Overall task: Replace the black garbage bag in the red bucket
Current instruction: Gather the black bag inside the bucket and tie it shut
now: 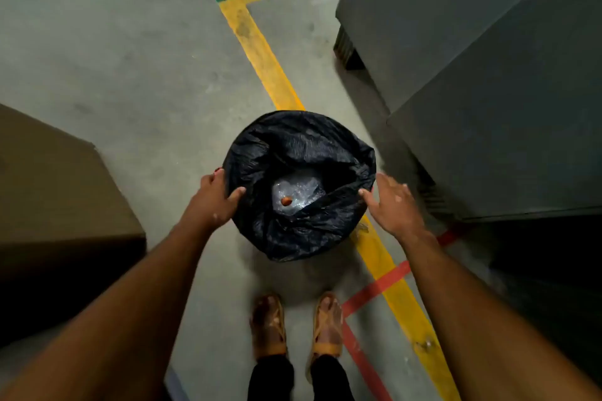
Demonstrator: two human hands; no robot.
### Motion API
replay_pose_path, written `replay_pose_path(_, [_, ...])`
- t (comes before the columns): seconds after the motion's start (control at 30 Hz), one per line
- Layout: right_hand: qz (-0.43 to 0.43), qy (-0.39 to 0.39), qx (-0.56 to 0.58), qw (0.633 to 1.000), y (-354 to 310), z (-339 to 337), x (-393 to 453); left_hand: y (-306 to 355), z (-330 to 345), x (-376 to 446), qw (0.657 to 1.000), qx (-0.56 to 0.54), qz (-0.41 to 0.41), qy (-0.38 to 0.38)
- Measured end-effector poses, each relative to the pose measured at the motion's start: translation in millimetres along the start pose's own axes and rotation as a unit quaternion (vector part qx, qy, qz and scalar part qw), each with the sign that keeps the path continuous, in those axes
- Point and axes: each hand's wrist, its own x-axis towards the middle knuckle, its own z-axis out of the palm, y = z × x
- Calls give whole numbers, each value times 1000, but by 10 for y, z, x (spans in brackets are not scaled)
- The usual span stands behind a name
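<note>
Two feet at 6 o'clock, in two tan strapped sandals (297,325), below black trouser cuffs. Both my forearms reach forward, bare. One bucket stands just ahead of my toes, its round body all but wrapped in one black garbage bag (312,228); thin crinkled plastic, glossy on the folds, draped over the rim and sagging inward. Only slivers of red rim show, one beside my left fingers (219,169). My left hand (215,197) grips the bag-covered rim at the bucket's 9 o'clock, thumb curled over onto the plastic, fingers down the outside. My right hand (392,202) is at the 3 o'clock side, fingers spread and nearly straight, holding nothing; thumb tip touching or just beside the bag edge, cannot tell which. Inside the bag: one clear crumpled plastic piece (298,194) with one small orange-brown round item (286,201) on it. Floor (130,75) is smooth grey concrete with painted lines: yellow, red, green. One brown box-like block (55,192) at 9 o'clock; grey metal cabinets (472,58) from 3 to 1 o'clock.
</note>
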Motion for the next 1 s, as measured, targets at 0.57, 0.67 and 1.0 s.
replay_pose_path(0.57, [280, -8, 573, 770, 504, 845, 870, -463, 575, 577, 862, -449, -212, 101])
replay_pose_path(0.67, [304, -27, 584, 752, 532, 860, 918, -481, 612, 568, 848, -461, -245, 88])
replay_pose_path(1.0, [318, 20, 548, 773, 371, 796, 1060, -452, 642, 594, 867, -413, -261, 95])
